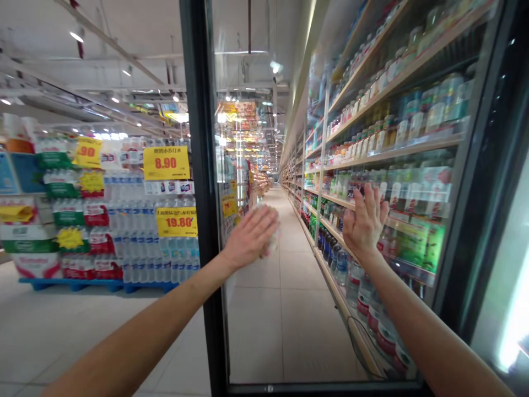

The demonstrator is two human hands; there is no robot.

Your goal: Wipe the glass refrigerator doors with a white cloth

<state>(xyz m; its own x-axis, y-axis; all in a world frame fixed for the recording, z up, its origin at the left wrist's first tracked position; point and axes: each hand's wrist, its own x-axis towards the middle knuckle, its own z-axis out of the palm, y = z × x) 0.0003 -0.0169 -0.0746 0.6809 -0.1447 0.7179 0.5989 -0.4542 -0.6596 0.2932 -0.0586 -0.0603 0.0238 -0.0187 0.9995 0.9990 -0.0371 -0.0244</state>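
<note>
A tall glass door (256, 325) with a black frame fills the middle and right of the head view. My left hand (253, 236) presses a pale, whitish cloth (271, 246) against the glass, left of the middle. Most of the cloth is hidden under the fingers; only its edges show. To the right, my right hand (365, 218) is raised with its palm toward the same pane and its fingers apart, holding nothing. Whether its palm touches the glass I cannot tell.
Shelves of bottled drinks (380, 138) line the right side behind the glass. On the left, stacked water packs (152, 242) with yellow price signs (166, 162) stand on a blue pallet (82, 284). A thin cable (351, 331) lies by the lowest shelf.
</note>
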